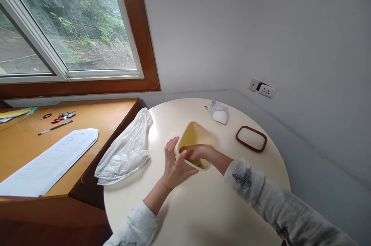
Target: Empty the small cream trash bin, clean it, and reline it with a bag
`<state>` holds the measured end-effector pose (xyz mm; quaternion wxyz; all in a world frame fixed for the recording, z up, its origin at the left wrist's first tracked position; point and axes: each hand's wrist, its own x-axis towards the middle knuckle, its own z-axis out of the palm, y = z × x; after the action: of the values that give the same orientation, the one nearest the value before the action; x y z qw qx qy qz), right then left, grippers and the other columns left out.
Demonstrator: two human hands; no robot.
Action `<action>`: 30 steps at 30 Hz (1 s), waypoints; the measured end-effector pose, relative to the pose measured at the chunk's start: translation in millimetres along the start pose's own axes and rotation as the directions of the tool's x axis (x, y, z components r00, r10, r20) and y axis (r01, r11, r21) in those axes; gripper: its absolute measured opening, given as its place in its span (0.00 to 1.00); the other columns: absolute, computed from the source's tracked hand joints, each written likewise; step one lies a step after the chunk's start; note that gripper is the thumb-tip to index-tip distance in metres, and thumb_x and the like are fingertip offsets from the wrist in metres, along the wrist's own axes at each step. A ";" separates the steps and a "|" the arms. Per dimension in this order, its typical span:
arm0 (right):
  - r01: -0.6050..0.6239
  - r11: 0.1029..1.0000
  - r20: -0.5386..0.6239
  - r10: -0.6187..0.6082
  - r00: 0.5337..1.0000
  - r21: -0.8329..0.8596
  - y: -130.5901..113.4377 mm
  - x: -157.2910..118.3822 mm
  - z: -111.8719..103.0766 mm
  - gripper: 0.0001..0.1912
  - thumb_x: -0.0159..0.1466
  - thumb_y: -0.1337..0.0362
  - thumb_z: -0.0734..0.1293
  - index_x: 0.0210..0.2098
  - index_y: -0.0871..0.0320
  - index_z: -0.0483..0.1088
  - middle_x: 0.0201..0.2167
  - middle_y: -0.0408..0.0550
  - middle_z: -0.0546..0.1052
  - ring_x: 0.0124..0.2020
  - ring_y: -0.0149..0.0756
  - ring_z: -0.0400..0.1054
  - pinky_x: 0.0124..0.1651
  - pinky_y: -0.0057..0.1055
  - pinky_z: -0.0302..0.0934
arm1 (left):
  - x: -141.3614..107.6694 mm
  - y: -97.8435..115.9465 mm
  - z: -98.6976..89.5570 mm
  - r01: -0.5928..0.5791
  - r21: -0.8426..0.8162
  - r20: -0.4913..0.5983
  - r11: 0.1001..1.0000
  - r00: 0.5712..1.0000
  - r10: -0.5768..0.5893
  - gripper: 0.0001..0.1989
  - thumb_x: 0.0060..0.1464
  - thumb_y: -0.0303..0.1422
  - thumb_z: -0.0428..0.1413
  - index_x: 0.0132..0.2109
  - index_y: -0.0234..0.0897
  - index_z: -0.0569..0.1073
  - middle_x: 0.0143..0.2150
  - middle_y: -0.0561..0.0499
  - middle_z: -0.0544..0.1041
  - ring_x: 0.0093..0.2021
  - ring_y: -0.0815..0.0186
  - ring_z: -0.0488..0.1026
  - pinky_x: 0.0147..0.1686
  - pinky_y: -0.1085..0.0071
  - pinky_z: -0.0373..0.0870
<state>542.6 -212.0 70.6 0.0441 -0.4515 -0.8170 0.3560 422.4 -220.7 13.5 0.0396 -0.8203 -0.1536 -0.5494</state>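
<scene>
Left hand point(175, 170): clamped on the near left side of a cream container point(200, 134), thumb at the rim and fingers spread along the outer wall. Right hand point(197, 152): inserted through the container's mouth, its fingers largely hidden within; whether they grip anything or are spread apart cannot be told.

The container sits between the two hands, over the round table point(228, 215), tilted with its opening facing the wearer. Whether its base touches the surface cannot be determined.

Beyond the right hand and to its right, a brown rounded rectangular frame point(251, 139) lies flat, well apart from it. Ahead of both hands, near the far edge, is a small crumpled bag point(219, 114) with white contents. To the left of the left hand, a translucent plastic bag point(127, 153) lies loosely, part of it past the table's edge.

Hazards noted: the left hand appears to be the main visible support, so a loosened hold or an outward push by the right hand could roll or drop the container. The plastic bag, being light and overhanging, could slide off if brushed by the left forearm.
</scene>
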 end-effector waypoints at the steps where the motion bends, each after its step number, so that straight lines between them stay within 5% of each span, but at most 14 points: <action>1: -0.006 1.000 0.036 0.007 0.999 -0.004 -0.1 2.6 0.1 0.21 0.39 0.82 0.68 0.27 0.53 0.65 0.27 0.43 0.65 0.39 0.41 0.60 0.42 0.33 0.58 | -0.5 -1.5 -0.2 0.001 0.010 -0.010 1.000 1.000 -0.001 0.56 0.33 0.33 0.66 0.63 0.52 0.39 0.63 0.39 0.46 0.59 0.45 0.53 0.48 0.43 0.60; 5: -0.037 0.999 0.170 0.031 0.985 0.032 -6.4 -7.2 -7.3 0.11 0.48 0.74 0.66 0.27 0.56 0.61 0.29 0.41 0.65 0.34 0.34 0.60 0.35 0.28 0.58 | -2.8 -9.2 -1.8 0.017 0.019 -0.034 1.000 0.999 -0.016 0.56 0.31 0.39 0.66 0.63 0.50 0.42 0.62 0.38 0.47 0.58 0.45 0.54 0.47 0.44 0.61; 9: -0.077 0.997 0.227 0.068 0.972 0.032 -20.1 -46.8 -25.8 0.07 0.56 0.69 0.57 0.22 0.58 0.56 0.21 0.40 0.59 0.23 0.28 0.53 0.24 0.27 0.51 | -5.6 -19.7 -5.8 0.023 -0.073 -0.004 0.997 1.000 -0.024 0.56 0.30 0.39 0.66 0.63 0.48 0.42 0.62 0.37 0.48 0.59 0.44 0.52 0.47 0.45 0.61; 12: -0.098 0.995 0.191 0.099 0.977 -0.012 -34.6 -81.9 -32.8 0.09 0.60 0.66 0.53 0.24 0.58 0.56 0.22 0.40 0.61 0.23 0.28 0.54 0.24 0.27 0.49 | -6.0 -28.4 -10.5 0.014 -0.185 0.050 0.983 0.999 -0.005 0.58 0.28 0.36 0.67 0.63 0.47 0.42 0.62 0.37 0.47 0.61 0.43 0.49 0.49 0.44 0.59; 15: -0.042 0.996 0.067 0.047 0.997 -0.078 -44.3 -101.0 -23.2 0.10 0.59 0.56 0.59 0.31 0.58 0.60 0.28 0.44 0.67 0.28 0.32 0.59 0.27 0.27 0.51 | -4.4 -34.5 -15.3 0.052 -0.239 0.119 0.970 0.993 -0.024 0.60 0.28 0.34 0.66 0.63 0.47 0.38 0.62 0.36 0.47 0.63 0.42 0.44 0.53 0.40 0.52; 20: -0.036 0.975 -0.306 -0.034 0.952 -0.218 -43.2 -87.6 15.8 0.09 0.60 0.72 0.54 0.39 0.59 0.62 0.30 0.47 0.70 0.27 0.32 0.61 0.27 0.26 0.51 | -3.3 -31.3 -20.1 0.164 -0.161 0.264 0.973 0.957 -0.118 0.62 0.34 0.31 0.65 0.64 0.41 0.27 0.65 0.31 0.38 0.65 0.42 0.35 0.55 0.37 0.39; 24: -0.043 0.979 -0.338 -0.028 0.941 -0.201 -43.0 -72.5 36.4 0.11 0.60 0.72 0.54 0.40 0.60 0.62 0.30 0.48 0.72 0.26 0.31 0.62 0.26 0.25 0.51 | -6.4 -26.5 -20.8 0.129 -0.166 0.286 0.978 0.955 -0.077 0.65 0.31 0.35 0.68 0.63 0.44 0.28 0.65 0.29 0.38 0.64 0.41 0.34 0.55 0.36 0.37; 30: -0.157 0.971 -0.224 0.115 0.968 -0.181 -36.0 -52.2 33.0 0.10 0.60 0.70 0.54 0.35 0.58 0.66 0.32 0.50 0.73 0.38 0.38 0.65 0.39 0.31 0.56 | -12.2 -27.8 -22.4 0.169 -0.263 0.304 0.950 0.949 -0.085 0.60 0.30 0.33 0.68 0.62 0.50 0.37 0.65 0.34 0.38 0.64 0.43 0.42 0.51 0.46 0.60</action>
<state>534.9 -282.2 81.5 0.0612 -0.5441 -0.8059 0.2254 390.0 -202.1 8.2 -0.1379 -0.8772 -0.1299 -0.4412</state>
